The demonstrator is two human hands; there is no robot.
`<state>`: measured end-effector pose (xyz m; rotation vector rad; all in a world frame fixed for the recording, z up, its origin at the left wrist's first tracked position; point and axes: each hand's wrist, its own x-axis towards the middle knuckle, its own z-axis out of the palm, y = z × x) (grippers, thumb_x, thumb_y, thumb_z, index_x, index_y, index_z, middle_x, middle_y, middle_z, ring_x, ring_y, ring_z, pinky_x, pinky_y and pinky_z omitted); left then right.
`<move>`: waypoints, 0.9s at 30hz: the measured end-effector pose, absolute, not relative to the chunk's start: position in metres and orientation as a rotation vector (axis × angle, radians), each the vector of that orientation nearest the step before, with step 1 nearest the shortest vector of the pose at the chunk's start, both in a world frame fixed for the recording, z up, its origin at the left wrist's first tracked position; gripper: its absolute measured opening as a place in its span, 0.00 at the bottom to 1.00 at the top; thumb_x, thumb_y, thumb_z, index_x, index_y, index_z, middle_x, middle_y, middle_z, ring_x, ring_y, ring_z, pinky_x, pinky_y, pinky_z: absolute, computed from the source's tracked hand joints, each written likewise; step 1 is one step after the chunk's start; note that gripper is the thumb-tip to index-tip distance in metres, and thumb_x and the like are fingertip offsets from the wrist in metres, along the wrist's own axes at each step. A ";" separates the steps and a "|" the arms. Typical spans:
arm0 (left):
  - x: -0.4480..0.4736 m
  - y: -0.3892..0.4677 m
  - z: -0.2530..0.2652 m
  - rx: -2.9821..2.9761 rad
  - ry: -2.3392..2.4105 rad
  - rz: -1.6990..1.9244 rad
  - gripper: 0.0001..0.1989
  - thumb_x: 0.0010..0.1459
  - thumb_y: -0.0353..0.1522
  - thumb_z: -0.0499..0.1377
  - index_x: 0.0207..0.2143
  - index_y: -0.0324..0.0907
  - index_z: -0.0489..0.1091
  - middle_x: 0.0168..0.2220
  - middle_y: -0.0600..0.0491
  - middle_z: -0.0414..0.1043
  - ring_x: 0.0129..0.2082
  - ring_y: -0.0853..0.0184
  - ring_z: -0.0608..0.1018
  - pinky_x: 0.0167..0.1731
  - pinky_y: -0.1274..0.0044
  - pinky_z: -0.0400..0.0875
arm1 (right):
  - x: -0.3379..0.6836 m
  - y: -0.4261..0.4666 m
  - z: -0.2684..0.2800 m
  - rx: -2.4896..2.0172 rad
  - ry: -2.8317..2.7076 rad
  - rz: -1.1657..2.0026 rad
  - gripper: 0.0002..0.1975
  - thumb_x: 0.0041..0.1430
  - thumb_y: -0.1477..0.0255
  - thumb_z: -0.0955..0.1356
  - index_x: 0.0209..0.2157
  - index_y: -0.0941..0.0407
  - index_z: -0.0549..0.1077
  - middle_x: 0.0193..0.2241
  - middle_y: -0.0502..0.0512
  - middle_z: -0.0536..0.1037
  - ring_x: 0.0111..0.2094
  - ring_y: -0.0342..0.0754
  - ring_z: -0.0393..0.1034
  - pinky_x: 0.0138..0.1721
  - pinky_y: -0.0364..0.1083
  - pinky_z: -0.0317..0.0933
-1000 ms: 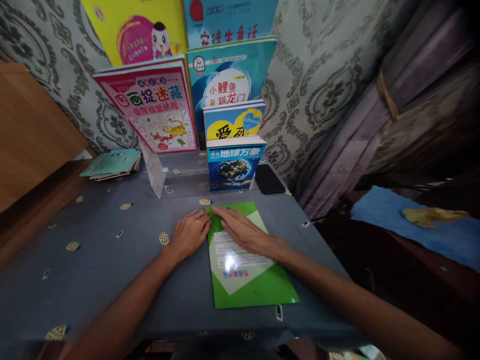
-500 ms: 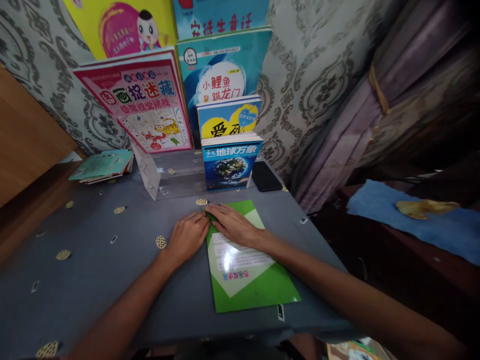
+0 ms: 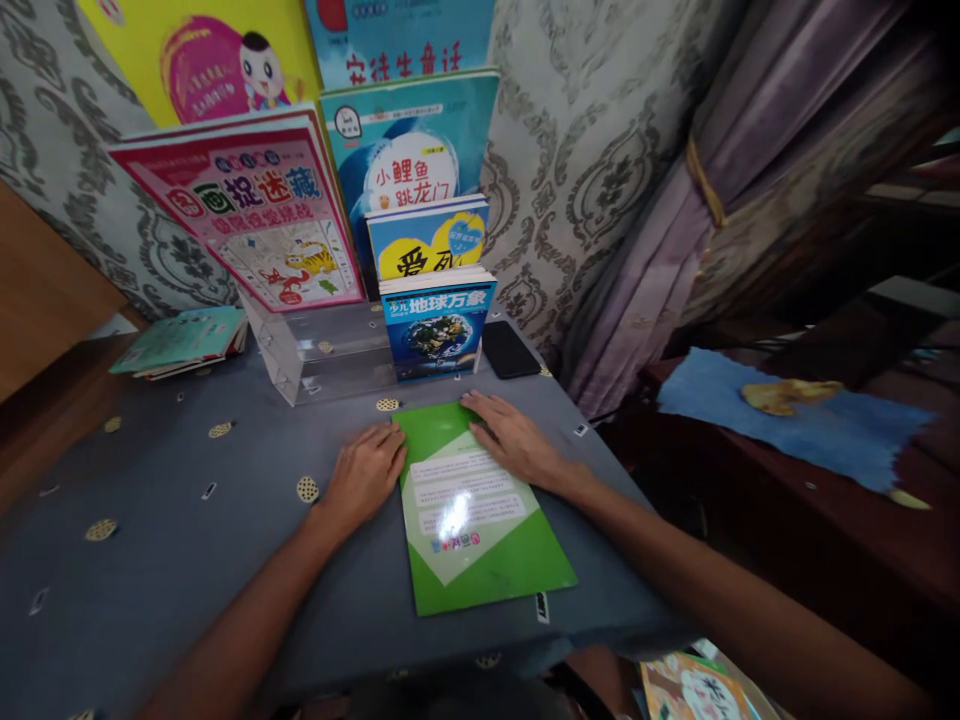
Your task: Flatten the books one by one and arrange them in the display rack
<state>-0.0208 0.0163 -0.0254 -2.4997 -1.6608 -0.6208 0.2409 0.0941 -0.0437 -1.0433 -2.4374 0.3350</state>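
Observation:
A green book (image 3: 495, 580) lies flat on the table with its back cover up, its printed text upside down to me. Glare covers part of the pale panel in its middle. My left hand (image 3: 367, 466) rests at the book's left edge near the far corner, fingers stretched out and touching the edge. Across the book's far right part lies my right hand (image 3: 517, 440), flat, its fingers extended toward the far edge. Neither hand grips anything.
Beyond the book, a clear acrylic stand (image 3: 341, 375) holds several upright books, among them a pink one (image 3: 251, 215) and a blue earth one (image 3: 437, 335). A black phone (image 3: 510, 350) lies right of it. Thin books (image 3: 180, 340) are stacked at left. A blue cloth (image 3: 787, 410) lies at right.
My right hand has slid right along the book's far edge, away from the far left corner and my left hand. My left hand stays by the left edge. The view has shifted slightly.

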 end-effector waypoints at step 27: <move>0.042 0.065 -0.020 -2.788 -1.498 -0.515 0.19 0.67 0.30 0.50 0.57 0.38 0.69 0.61 0.43 0.69 0.63 0.57 0.70 0.64 0.58 0.61 | 0.258 0.117 -0.047 -0.948 -1.908 0.912 0.28 0.69 0.50 0.56 0.59 0.52 0.69 0.56 0.58 0.76 0.57 0.55 0.72 0.60 0.59 0.64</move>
